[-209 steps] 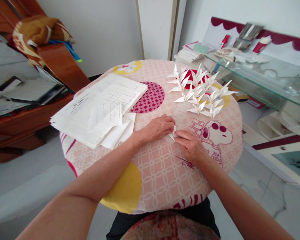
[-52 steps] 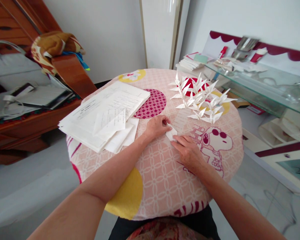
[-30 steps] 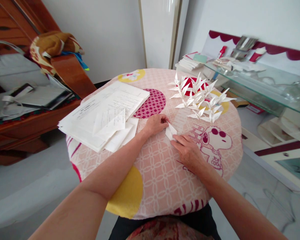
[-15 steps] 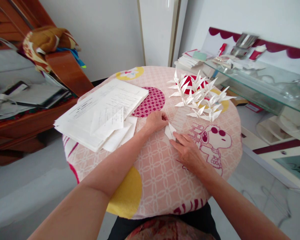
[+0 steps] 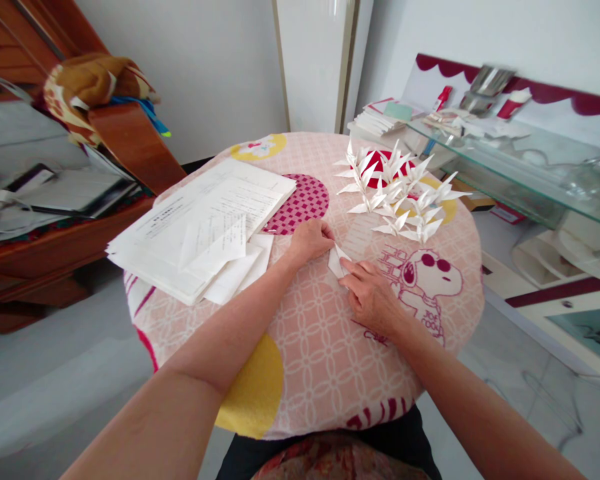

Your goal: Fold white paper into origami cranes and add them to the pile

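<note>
A small white folded paper piece [image 5: 337,259] lies on the round table's pink patterned cloth [image 5: 325,347]. My left hand [image 5: 310,240] is curled, its fingertips pinching the paper's upper left edge. My right hand [image 5: 373,293] lies flat, fingers together, pressing the paper's lower right side down. Several finished white paper cranes [image 5: 397,193] stand in a cluster farther back on the right.
A stack of printed sheets [image 5: 200,223] covers the table's left side. A glass shelf [image 5: 510,160] with small items juts in at the right. Wooden furniture [image 5: 80,220] with papers and a bundle of cloth stands on the left.
My left hand has lifted and turned one flap of the paper piece while my right hand slid slightly left over it. The view has shifted a little.
</note>
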`<state>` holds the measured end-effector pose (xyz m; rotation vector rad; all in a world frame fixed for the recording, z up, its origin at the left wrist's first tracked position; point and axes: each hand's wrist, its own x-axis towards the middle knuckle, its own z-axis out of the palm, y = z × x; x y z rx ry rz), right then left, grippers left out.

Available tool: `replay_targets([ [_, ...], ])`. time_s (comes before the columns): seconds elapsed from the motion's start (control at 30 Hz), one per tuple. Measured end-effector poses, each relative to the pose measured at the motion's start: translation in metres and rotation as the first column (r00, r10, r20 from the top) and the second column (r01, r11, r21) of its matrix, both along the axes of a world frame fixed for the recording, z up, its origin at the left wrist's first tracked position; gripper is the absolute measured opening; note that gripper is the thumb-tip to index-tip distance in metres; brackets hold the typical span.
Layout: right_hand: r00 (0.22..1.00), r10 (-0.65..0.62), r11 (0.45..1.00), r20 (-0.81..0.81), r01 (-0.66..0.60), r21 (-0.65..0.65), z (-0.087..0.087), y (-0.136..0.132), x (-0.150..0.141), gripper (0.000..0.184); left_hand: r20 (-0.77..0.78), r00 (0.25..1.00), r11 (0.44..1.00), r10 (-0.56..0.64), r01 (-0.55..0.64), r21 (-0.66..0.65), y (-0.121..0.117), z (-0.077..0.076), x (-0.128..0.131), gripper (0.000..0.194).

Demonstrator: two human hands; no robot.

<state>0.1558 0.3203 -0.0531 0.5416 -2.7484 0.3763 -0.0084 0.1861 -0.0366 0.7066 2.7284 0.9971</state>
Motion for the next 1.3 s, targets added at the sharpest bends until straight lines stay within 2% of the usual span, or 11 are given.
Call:
replay_targets([
  [0.17,1.0,-0.011,0.999,0.014,0.011,0.039,0.002,-0.002,-0.001,0.023,0.0,1.0,1.0,0.015,-0.015,-0.008,0.001,0.002,0.001,0.015],
  [0.37,0.996,-0.026,0.998,0.082,0.022,0.059,0.008,-0.004,-0.004,0.022,-0.095,0.994,0.999,0.05,-0.052,-0.015,0.0,-0.002,0.001,0.018],
  [0.5,0.993,-0.041,0.997,0.106,0.033,0.075,0.01,-0.005,-0.004,0.022,-0.107,0.992,0.995,0.063,-0.055,0.081,-0.006,-0.006,0.006,0.019],
  [0.6,0.994,-0.039,0.996,0.105,0.03,0.082,0.009,-0.006,-0.004,0.023,-0.214,0.974,0.99,0.071,-0.041,0.138,-0.009,-0.011,0.014,0.021],
  [0.7,0.995,-0.032,0.996,0.098,0.023,0.087,0.007,-0.006,-0.005,0.023,-0.349,0.937,0.997,0.02,0.006,0.074,-0.007,-0.016,0.023,0.041],
  [0.77,0.995,-0.035,0.995,0.098,0.026,0.092,0.007,-0.006,-0.005,0.023,-0.385,0.923,1.0,-0.016,0.021,0.01,-0.005,-0.02,0.026,0.046],
  [0.93,0.996,-0.035,0.994,0.085,0.025,0.109,0.005,-0.006,-0.005,0.023,-0.395,0.919,1.0,-0.01,0.007,-0.009,-0.002,-0.027,0.023,0.041],
  [1.17,0.997,-0.035,0.995,0.064,0.029,0.092,0.003,-0.005,-0.004,0.022,-0.389,0.921,0.997,0.033,-0.002,0.078,0.0,-0.034,0.008,0.027],
  [1.3,0.998,-0.032,0.998,0.059,0.028,0.064,0.002,-0.004,-0.004,0.024,-0.387,0.92,0.988,0.064,-0.003,0.156,-0.005,-0.032,0.003,0.026],
])
